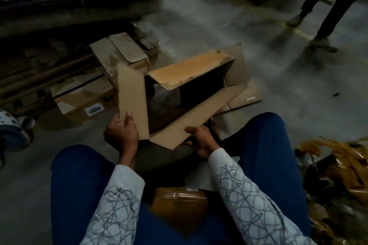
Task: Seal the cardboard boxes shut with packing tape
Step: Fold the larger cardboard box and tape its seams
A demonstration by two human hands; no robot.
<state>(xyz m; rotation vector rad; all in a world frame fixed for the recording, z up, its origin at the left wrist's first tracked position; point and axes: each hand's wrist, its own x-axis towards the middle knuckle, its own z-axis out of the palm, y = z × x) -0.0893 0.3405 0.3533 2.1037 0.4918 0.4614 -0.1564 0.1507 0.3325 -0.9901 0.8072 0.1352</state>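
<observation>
**Flaps Gripped, Box Open**

Room is cut off leftward by taped boxes (79,97). The side flap (132,101) is gripped by the left hand (121,131) — judged light, stiff board, best taken at its edges. The cardboard box (191,67) lies open on the floor (199,16); its long near flap (199,117) is pinched by the right hand (201,139) — bare floor is seen beyond.

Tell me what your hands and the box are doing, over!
Left hand grips the left flap, right hand grips the near flap. Box open, flaps unfolded. Nothing lying on the flaps.
</observation>
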